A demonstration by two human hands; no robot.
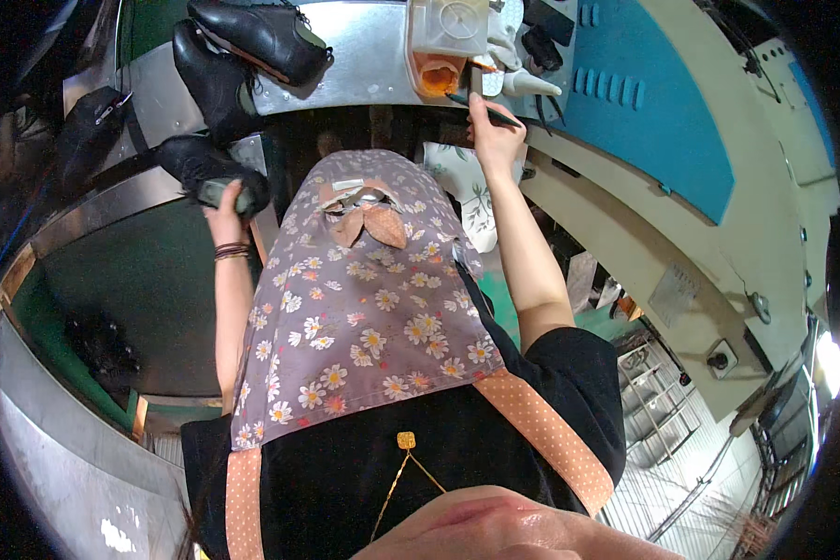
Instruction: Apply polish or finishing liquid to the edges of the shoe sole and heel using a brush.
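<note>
Nearest, below the middle of the view, spreads the grey apron (364,317), soft cloth printed with daisies, with a dotted pink trim and pink dotted straps.

At 10 o'clock the left hand (224,217) is closed around the near end of a black shoe (189,161); the shoe extends up and left from the fingers, and a grey-green patch shows beside the thumb. At 1 o'clock the right hand (497,140) grasps a slim, dark brush (506,118). Its far end slants up and left from the fingers to the mouth of the cup (432,82) at 12 o'clock; whether it touches the rim cannot be told.

The cup is rounded and smeared orange, with a translucent, boxy container (448,26) just beyond it. A white, pointed thing (532,84) lies right of the cup, close past the right hand.

Beyond the held shoe, at 11 o'clock, two smooth black lace-up shoes (261,42) lie on the shiny metal table (369,56). The lower one comes close to the held shoe; contact is unclear. At 9 o'clock is a dark green panel (149,289) inside a curved metal edge. At 2 o'clock a slotted blue panel (658,112) covers part of a cream machine (756,187), bounding the right side.
</note>
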